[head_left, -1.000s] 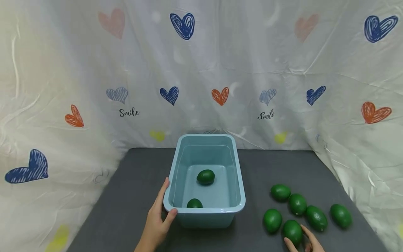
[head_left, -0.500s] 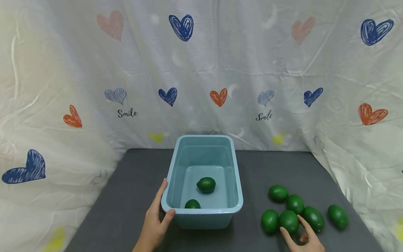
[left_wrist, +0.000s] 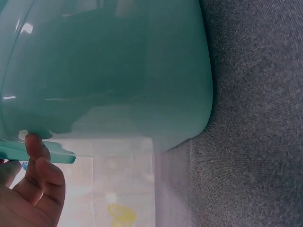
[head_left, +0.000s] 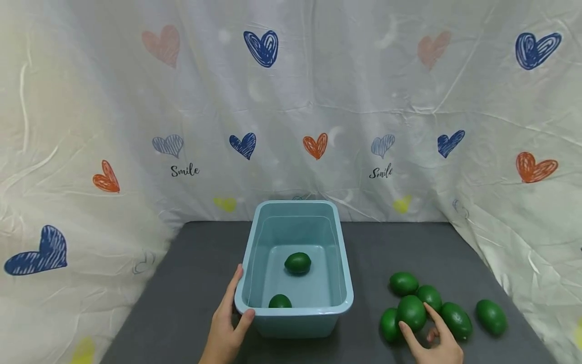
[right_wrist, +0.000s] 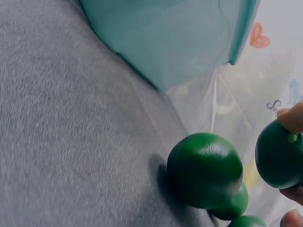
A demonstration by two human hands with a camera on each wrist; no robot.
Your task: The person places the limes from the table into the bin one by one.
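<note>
Bare hands [head_left: 224,328] [head_left: 435,346] with slim fingers [head_left: 233,287]

Visible green fruits [head_left: 297,263]: eight. Blue bin [head_left: 295,324]: one. Hands [head_left: 223,323]: two. Grey tabletop [head_left: 195,273]: one. "Smile" prints [head_left: 185,171]: two.

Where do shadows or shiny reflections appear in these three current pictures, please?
Head view: a soft shadow on the dark table by the near base of the blue bin; left wrist view: small white glare spots on the bin's wall; right wrist view: pale glare on the largest-looking green fruit, and a soft shadow beside it on the table.
</note>
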